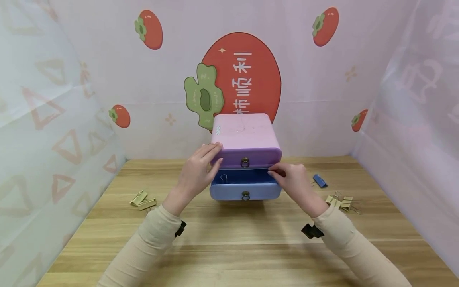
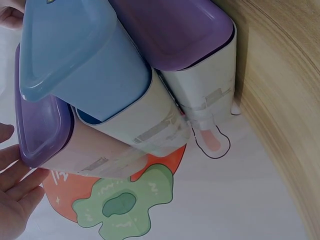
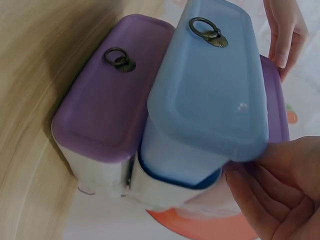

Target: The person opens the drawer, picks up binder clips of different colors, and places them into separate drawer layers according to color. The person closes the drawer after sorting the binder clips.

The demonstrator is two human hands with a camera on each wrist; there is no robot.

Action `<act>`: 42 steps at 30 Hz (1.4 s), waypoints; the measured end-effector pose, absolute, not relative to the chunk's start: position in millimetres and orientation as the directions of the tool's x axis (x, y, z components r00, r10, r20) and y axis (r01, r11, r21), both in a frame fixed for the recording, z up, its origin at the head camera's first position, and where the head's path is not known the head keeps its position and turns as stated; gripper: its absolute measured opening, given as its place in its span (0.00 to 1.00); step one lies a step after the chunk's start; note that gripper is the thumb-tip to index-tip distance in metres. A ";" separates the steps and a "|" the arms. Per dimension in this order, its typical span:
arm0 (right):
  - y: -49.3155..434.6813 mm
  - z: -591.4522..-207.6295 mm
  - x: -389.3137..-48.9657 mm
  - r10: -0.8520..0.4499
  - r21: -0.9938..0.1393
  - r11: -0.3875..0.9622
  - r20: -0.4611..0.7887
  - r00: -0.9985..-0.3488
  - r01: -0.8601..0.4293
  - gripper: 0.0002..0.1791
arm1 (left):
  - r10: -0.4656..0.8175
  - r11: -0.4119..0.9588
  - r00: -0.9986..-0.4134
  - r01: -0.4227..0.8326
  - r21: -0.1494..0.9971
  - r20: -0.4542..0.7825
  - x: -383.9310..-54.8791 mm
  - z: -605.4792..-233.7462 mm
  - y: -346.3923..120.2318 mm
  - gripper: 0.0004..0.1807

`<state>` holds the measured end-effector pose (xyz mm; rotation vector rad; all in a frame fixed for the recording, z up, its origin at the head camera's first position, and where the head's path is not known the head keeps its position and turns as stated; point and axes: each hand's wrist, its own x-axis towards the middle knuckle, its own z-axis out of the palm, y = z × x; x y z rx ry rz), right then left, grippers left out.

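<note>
In the head view a small drawer cabinet (image 1: 245,131) with a pink top stands at the back of the table. Its purple upper drawer (image 1: 229,157) is pushed in, while the light blue drawer (image 1: 229,192) beneath sticks out. A wire clip handle (image 1: 224,178) shows inside the blue one. My left hand (image 1: 199,167) rests with fairly straight fingers on the cabinet's upper left front corner. At the right side rim of the blue drawer, my right hand (image 1: 295,181) pinches with thumb and fingertips; its fingertips are partly hidden in the right wrist view.
Gold binder clips lie left (image 1: 142,200) and right (image 1: 338,202) on the table, with a blue binder clip (image 1: 320,181) near my right hand. Another purple drawer (image 3: 107,100), with a ring pull, sits closed under the blue one. A printed cloth (image 1: 305,99) hangs behind.
</note>
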<state>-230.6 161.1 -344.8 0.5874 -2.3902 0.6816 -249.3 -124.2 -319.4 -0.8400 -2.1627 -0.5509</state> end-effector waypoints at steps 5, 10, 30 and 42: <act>179.7 -341.4 -229.6 -0.163 -0.316 0.788 0.720 -0.675 -0.528 0.06 | 0.389 0.687 -0.503 0.717 0.121 0.772 -249.0 -320.4 -124.6 0.20; 210.9 -343.7 -240.2 -0.046 -0.333 0.822 0.771 -0.636 -0.463 0.09 | 0.391 0.681 -0.493 0.723 0.116 0.777 -249.3 -319.7 -124.3 0.20; 283.3 -376.0 -289.6 0.103 -0.328 0.943 0.134 -0.986 0.054 0.17 | 0.397 0.694 -0.494 0.713 0.099 0.774 -248.2 -317.2 -124.8 0.21; 292.3 -385.5 -303.8 0.157 -0.283 0.950 0.077 -0.985 0.129 0.12 | 0.402 0.696 -0.502 0.711 0.101 0.766 -248.9 -317.3 -125.1 0.21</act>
